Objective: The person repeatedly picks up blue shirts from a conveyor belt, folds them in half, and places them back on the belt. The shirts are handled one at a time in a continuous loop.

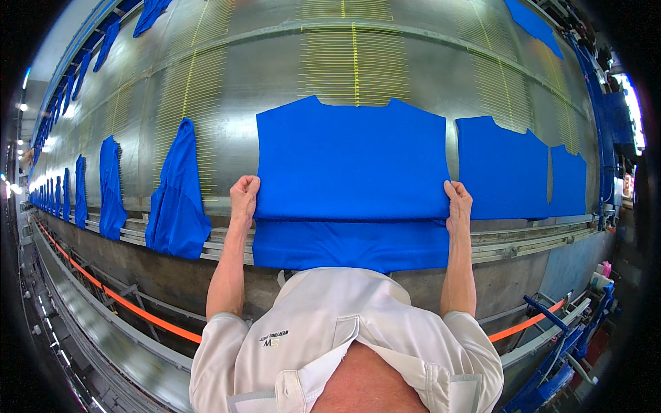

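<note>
A wide blue fabric panel (351,165) lies in front of me on a long metal table (261,76), its shaped neck and shoulder edge pointing away. Toward my body the cloth has a crosswise fold, and its near part (351,244) hangs over the table's front edge. My left hand (245,196) pinches the panel's left side edge just above the fold. On the opposite edge, at about the same height, my right hand (458,201) pinches the cloth. Both hands are closed, with fingertips on the fabric.
Further blue cut panels (506,168) lie to the right. A folded blue piece (180,189) and a long row of others line the front edge to the left. Yellow ruled markings (354,62) cover parts of the tabletop. An orange rail (131,306) runs below the table.
</note>
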Available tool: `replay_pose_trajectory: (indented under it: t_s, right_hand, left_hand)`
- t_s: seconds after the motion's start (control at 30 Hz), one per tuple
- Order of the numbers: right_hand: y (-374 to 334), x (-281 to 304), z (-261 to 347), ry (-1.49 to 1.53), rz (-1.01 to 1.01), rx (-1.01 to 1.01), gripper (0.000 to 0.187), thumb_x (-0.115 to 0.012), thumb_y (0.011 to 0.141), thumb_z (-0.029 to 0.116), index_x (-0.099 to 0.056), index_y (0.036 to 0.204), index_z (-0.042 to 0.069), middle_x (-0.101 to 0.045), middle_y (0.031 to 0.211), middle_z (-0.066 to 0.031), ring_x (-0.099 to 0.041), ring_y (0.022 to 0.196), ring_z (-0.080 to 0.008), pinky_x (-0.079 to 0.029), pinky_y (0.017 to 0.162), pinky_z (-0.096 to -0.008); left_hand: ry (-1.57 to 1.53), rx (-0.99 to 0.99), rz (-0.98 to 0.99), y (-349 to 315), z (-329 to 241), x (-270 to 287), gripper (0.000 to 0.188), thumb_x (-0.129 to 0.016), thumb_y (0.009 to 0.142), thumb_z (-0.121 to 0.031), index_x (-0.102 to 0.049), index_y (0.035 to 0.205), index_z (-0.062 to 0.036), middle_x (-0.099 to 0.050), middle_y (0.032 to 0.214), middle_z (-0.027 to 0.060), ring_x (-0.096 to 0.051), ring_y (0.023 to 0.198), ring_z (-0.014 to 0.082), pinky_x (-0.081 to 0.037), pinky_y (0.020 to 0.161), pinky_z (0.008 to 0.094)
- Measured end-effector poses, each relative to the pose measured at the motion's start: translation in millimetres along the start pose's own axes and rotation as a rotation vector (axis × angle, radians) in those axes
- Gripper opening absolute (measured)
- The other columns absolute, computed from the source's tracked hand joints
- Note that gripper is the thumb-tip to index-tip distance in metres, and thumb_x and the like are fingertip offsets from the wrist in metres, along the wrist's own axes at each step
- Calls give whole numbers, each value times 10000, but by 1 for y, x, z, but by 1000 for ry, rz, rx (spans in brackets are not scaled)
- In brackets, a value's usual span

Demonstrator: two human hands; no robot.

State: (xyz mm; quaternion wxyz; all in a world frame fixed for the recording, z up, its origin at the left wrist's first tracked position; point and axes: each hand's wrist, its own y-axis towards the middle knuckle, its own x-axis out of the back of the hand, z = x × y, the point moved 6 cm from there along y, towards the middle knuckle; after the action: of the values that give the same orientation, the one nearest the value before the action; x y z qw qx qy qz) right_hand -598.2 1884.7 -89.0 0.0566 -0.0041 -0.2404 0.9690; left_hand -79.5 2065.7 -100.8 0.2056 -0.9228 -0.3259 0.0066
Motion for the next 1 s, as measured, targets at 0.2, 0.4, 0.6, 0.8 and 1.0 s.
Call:
replay_pose_trajectory:
  t_s: [0.2, 0.4, 0.6, 0.8, 1.0]
  right_hand:
    - [-4, -6, 4, -66, -86, 123, 125, -734, 828, 107, -650, 887, 35, -613, 741, 28, -507, 647, -50, -395, 601, -197]
    - [-15, -8, 26, -385, -174, 229, 161, -749, 795, 104, -617, 809, 13, -590, 585, 3, -481, 486, -53, -351, 434, -234]
    - [-28, -7, 41, -806, -313, 272, 235, -731, 800, 165, -612, 917, -1, -645, 683, -89, -605, 595, -186, -459, 551, -349]
    - [-24, -52, 63, -1131, -301, 892, 452, -650, 876, 262, -542, 1224, -5, -553, 1252, -195, -493, 1192, -363, -386, 989, -465]
    - [30, -116, 43, -1355, -21, 901, 730, -439, 959, 485, -248, 1474, 3, -186, 1556, -181, -147, 1445, -352, -103, 1159, -522]
  left_hand:
    - [5, -2, -15, -8, -13, -7, 175, -673, 899, -171, -607, 959, -20, -586, 695, -33, -456, 582, 20, -345, 518, 189]
    - [182, -138, -124, -16, -27, 3, 229, -716, 825, -108, -586, 976, 4, -599, 605, 13, -485, 518, 49, -354, 469, 217]
    - [557, -161, -144, -29, -56, 0, 297, -721, 788, -84, -573, 1021, 28, -631, 610, 66, -583, 532, 145, -440, 505, 317]
    - [1121, -642, -271, -39, -80, -27, 452, -655, 858, -171, -512, 1251, 0, -595, 1231, 173, -546, 1142, 373, -424, 950, 481]
    - [1347, -734, 49, 5, -86, -104, 706, -430, 973, -456, -181, 1510, -71, -110, 1587, 132, -81, 1461, 344, -74, 1142, 597]
